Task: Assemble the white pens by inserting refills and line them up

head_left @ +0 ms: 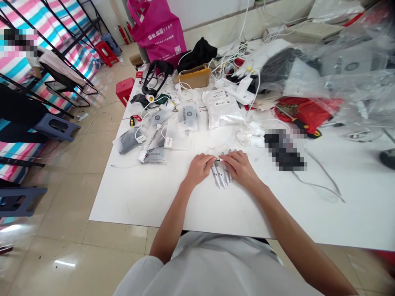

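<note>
Between my two hands a slim white-and-dark pen (219,160) is held level, just above the table. My left hand (199,167) is closed, pinching its left end with thumb and fingertips. My right hand (240,166) is closed too, pinching the right end. Beneath and between the hands, several white-grey pens (221,179) lie side by side on the white table (148,197). My right hand partly covers the pens on the right of the row. The ends of the held pen are hidden by my fingers.
Plastic-wrapped grey packages (188,117) and a white parcel (222,107) lie beyond my hands. Tangled white cables, a cardboard box (194,78) and a pink bag (160,35) fill the back. Right are a screwdriver (308,128), a blurred-out dark object (285,150) and clear plastic wrapping (345,78).
</note>
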A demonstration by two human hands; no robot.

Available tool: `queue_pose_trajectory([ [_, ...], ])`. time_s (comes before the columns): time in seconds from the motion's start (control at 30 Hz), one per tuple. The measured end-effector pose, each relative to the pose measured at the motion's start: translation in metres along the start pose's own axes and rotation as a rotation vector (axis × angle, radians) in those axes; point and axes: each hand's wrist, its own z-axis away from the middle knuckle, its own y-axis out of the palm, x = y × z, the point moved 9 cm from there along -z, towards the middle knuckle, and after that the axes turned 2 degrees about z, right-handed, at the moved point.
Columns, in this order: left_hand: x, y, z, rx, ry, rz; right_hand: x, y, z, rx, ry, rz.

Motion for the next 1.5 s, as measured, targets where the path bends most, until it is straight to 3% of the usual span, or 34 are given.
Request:
queue_pose_trajectory([
  [0.1,0.000,0.005,0.000,0.044,0.019,0.010,-0.004,0.000,0.002,-0.008,0.013,0.014],
  [0.33,0.001,-0.001,-0.002,-0.003,0.032,-0.026,-0.004,0.000,0.003,-0.003,0.021,0.084],
  [0.5,-0.001,0.001,-0.001,0.035,0.045,-0.055,-0.006,-0.005,0.002,-0.040,0.077,0.147],
  [1.03,0.006,-0.016,-0.002,-0.046,0.045,-0.086,-0.018,-0.015,0.005,-0.166,0.150,0.158],
  [1.27,0.009,-0.015,-0.002,-0.059,0.059,-0.121,-0.014,-0.018,0.002,-0.171,0.085,0.018],
  [1.5,0.010,-0.023,-0.002,-0.111,0.068,-0.163,-0.027,-0.021,0.001,-0.188,0.206,-0.139],
])
